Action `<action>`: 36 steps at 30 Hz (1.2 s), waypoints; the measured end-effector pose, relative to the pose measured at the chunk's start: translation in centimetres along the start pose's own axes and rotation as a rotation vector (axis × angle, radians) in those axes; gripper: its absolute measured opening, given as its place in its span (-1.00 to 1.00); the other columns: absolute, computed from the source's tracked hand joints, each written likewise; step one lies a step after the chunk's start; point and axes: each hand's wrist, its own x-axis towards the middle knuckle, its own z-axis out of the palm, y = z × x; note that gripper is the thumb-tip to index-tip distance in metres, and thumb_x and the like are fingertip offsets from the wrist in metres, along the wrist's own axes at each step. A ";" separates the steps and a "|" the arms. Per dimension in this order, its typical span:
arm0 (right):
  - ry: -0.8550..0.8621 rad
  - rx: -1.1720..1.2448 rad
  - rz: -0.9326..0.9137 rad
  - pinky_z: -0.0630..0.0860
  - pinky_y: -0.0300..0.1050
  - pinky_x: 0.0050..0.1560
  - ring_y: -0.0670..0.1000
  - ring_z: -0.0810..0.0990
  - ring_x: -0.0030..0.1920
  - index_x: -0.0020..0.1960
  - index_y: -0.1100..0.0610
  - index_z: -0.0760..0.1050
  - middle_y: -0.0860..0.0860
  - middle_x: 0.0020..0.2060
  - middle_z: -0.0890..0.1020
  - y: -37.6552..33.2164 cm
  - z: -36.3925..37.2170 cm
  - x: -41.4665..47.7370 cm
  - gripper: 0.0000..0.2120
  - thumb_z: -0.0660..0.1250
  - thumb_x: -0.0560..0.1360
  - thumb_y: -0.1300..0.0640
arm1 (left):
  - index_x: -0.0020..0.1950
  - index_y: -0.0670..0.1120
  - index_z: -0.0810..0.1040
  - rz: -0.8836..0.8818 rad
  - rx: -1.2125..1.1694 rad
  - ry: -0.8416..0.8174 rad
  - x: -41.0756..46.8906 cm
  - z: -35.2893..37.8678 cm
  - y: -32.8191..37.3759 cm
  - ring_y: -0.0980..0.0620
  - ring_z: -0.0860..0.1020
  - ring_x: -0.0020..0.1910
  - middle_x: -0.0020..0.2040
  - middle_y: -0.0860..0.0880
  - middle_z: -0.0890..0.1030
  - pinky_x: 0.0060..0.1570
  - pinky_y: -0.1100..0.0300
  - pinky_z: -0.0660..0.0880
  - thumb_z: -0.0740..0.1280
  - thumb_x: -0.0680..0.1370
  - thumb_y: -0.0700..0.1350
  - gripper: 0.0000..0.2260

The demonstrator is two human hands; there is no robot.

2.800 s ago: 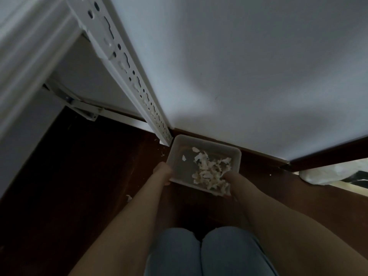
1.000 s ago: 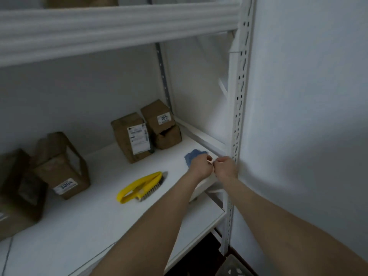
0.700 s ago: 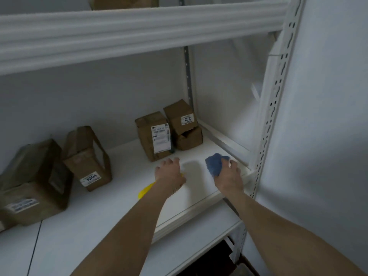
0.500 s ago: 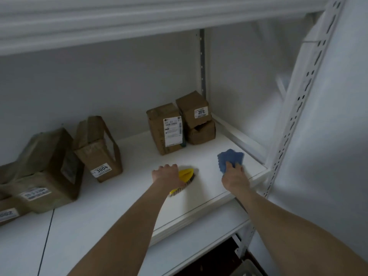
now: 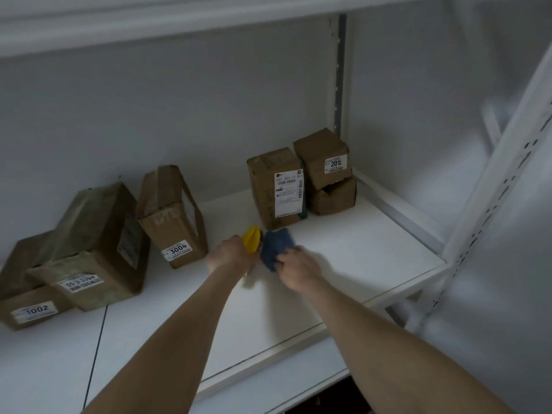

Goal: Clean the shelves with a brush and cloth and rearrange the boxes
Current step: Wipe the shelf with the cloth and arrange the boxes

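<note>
While left hand (image 5: 231, 258) grips yellow brush (image 5: 251, 242) pointing away toward boxes (image 5: 276, 186), right hand (image 5: 295, 271) fingers clutch blue cloth (image 5: 274, 246)

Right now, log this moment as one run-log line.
left hand: grips yellow plastic brush | right hand: grips blue cloth | white shelf: brown cardboard boxes at back

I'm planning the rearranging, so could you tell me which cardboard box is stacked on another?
The box labelled 201, at the shelf's right rear corner; it sits tilted atop a smaller open box. The others stand on the shelf itself.
</note>
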 end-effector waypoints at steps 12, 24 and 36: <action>0.025 -0.103 -0.016 0.42 -0.09 0.17 0.07 0.45 0.12 0.14 -0.13 0.62 0.03 0.03 0.52 2.3 -1.7 -3.4 -0.75 0.31 0.50 -0.10 | -0.10 0.00 0.41 0.034 -0.071 -0.073 -0.4 0.0 4.5 -0.01 0.50 -0.23 -0.32 0.03 0.43 -0.30 0.24 0.38 0.25 0.44 0.27 -0.67; 0.092 -0.119 0.447 0.45 -0.04 0.09 0.16 0.53 0.15 0.00 0.21 0.51 0.16 0.10 0.58 15.3 -7.9 -3.4 -0.81 0.14 0.60 0.17 | 0.11 -0.02 0.44 0.117 0.015 -0.159 -2.2 0.2 11.3 0.01 0.46 -0.13 -0.22 0.04 0.41 -0.24 0.21 0.37 0.34 0.41 0.25 -0.56; -0.085 -0.114 0.428 0.45 -0.18 -0.06 0.01 0.54 0.07 -0.03 0.15 0.43 0.00 -0.16 0.53 13.3 -9.4 3.5 -0.82 0.41 0.45 0.21 | 0.20 -0.02 0.36 0.033 0.084 -0.144 -0.7 1.9 9.8 -0.02 0.54 0.01 -0.12 0.02 0.43 -0.25 0.20 0.38 0.36 0.39 0.22 -0.49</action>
